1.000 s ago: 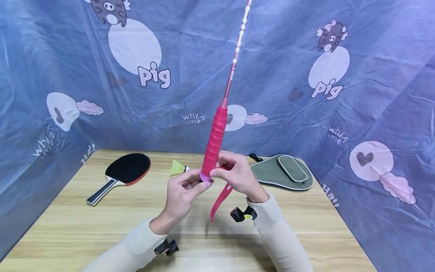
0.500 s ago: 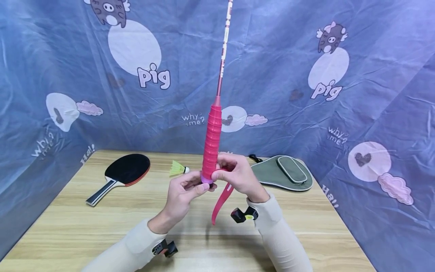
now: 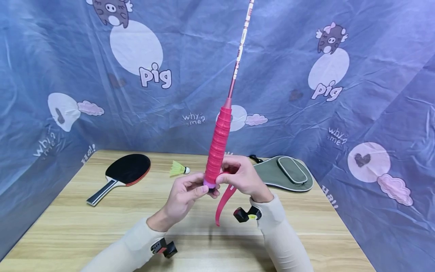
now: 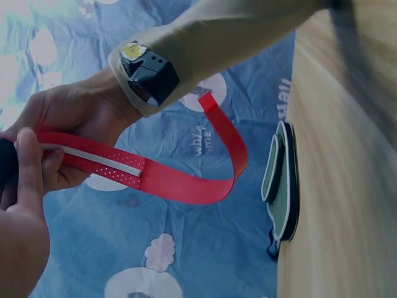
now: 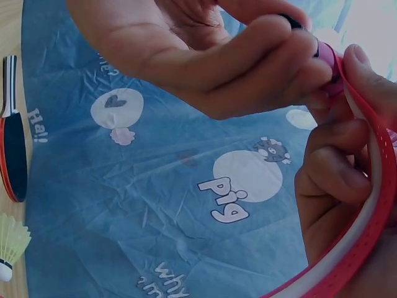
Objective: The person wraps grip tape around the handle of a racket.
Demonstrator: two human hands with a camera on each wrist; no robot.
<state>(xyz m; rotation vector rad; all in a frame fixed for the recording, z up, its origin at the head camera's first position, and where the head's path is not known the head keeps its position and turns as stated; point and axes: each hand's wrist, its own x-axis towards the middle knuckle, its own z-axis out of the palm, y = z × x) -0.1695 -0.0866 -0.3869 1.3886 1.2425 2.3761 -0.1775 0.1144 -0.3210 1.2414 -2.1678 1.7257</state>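
A badminton racket with a red wrapped handle (image 3: 218,145) is held up, its shaft leaning to the right and its head out of view. My left hand (image 3: 181,198) grips the handle's butt end, where a purple band (image 3: 209,184) shows above the black cap. Just to the right, my right hand (image 3: 244,180) pinches a red grip tape (image 3: 224,202) between thumb and fingers beside the handle's lower end. The tape's loose tail hangs below that hand. In the left wrist view, the perforated tape (image 4: 186,188) carries a pale strip and curves to a free end.
On the wooden table (image 3: 136,230) lie a black table tennis bat (image 3: 127,169) at left and a yellow shuttlecock (image 3: 178,169) behind the left hand. A green bat case (image 3: 272,172) lies at right rear. Patterned blue cloth (image 3: 190,75) hangs around the table's back and sides.
The racket's shaft swung left to nearly upright, then back to the right. Both hands have shifted slightly down, and the right hand slightly right. Their grips on the handle and the tape look the same.
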